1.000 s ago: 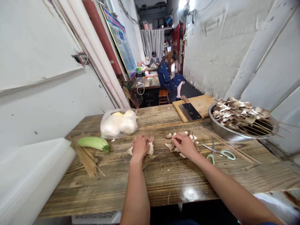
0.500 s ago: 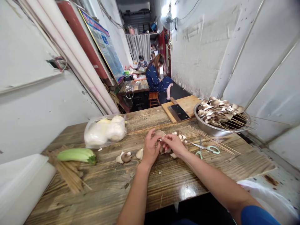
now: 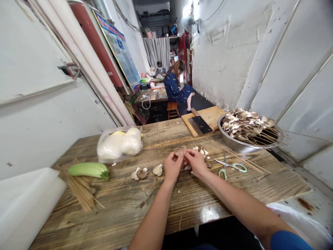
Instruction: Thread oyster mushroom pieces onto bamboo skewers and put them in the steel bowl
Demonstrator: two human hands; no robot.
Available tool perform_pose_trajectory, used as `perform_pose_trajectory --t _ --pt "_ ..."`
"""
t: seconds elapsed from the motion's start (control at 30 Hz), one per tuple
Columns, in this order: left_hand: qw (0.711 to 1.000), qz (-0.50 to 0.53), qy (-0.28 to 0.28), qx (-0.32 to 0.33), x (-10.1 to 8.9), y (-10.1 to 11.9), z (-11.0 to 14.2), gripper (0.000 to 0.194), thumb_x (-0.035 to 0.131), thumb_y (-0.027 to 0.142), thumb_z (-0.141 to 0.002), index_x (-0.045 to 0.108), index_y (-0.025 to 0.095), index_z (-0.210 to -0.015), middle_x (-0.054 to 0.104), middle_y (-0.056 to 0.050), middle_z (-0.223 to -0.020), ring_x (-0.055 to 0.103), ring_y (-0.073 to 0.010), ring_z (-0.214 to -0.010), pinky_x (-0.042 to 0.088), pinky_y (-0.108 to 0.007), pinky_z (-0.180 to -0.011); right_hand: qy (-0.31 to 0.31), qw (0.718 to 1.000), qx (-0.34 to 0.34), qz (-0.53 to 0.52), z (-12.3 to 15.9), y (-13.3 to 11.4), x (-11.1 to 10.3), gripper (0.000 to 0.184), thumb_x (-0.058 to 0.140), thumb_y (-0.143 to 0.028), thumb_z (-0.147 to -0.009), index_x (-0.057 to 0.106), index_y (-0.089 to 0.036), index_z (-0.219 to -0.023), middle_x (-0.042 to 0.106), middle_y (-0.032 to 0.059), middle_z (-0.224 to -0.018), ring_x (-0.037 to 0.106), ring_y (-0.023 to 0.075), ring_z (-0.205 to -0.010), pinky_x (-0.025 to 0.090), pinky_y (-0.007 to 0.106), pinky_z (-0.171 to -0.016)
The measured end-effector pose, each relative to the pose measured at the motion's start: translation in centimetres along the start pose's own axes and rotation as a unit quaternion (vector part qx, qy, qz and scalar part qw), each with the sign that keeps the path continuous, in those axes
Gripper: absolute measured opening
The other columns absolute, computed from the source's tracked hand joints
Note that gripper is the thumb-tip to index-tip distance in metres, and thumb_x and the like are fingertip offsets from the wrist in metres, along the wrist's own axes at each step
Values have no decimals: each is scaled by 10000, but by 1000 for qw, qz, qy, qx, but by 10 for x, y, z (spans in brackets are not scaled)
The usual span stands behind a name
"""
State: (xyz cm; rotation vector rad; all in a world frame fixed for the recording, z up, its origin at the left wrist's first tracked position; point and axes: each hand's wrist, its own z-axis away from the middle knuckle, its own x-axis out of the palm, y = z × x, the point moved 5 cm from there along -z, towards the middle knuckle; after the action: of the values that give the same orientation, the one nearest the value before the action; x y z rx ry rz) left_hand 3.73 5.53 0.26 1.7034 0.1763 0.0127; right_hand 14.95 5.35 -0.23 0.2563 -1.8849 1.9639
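Observation:
Both hands meet above the wooden table, pinching one greyish oyster mushroom between them. My left hand is closed on its left side, and my right hand grips its right side with thumb and fingertips. More mushroom pieces lie behind and beneath the right hand, partly hidden by it. Left of my hands rest a pale mushroom piece and a brown-and-white mushroom clump. Green-handled scissors lie open to the right, near several thin bamboo skewers.
A metal bowl holds skewered mushrooms at right. Beside it, a cleaver lies on a cutting board. At left are a bagged pale food, a green zucchini-like vegetable and bundled skewers. Beyond the table sits a person.
My left hand has shifted right and drawn closer to the right hand, uncovering the pale mushroom piece. The held mushroom now shows above the fingertips. The whole view has shifted slightly.

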Motion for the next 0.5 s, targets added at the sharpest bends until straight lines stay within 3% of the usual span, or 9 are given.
perform_pose_trajectory --t 0.17,0.27,0.37,0.5 --pt "997 57 16 -47 -2 0 0 159 588 290 -646 582 143 -706 553 29 -587 485 -88 -526 386 -191 -503 -27 994 -16 105 0 2 0 202 637 -336 -638 585 -163 -728 571 -44 -538 476 78 -383 402 194 -361" --pt "994 77 -6 -74 -2 0 -1 147 571 244 -619 591 132 -712 546 33 -573 469 -83 -505 377 -190 -485 -38 974 -91 204 0 -4 -1 196 588 -292 -675 612 -163 -820 620 -10 -646 547 107 -498 451 211 -449" --pt "995 66 -7 -77 -4 1 -2 120 569 229 -605 581 128 -669 527 39 -533 455 -76 -483 364 -184 -473 -44 942 -163 291 0 -11 -1 160 553 -249 -690 634 -158 -794 635 11 -688 576 123 -600 468 221 -554" --pt "992 81 -43 -86 -3 1 -3 160 600 232 -589 591 121 -704 554 26 -566 465 -76 -493 378 -191 -490 -59 928 -147 338 -4 -10 -4 157 537 -212 -679 635 -155 -787 634 2 -650 570 119 -571 463 227 -578"
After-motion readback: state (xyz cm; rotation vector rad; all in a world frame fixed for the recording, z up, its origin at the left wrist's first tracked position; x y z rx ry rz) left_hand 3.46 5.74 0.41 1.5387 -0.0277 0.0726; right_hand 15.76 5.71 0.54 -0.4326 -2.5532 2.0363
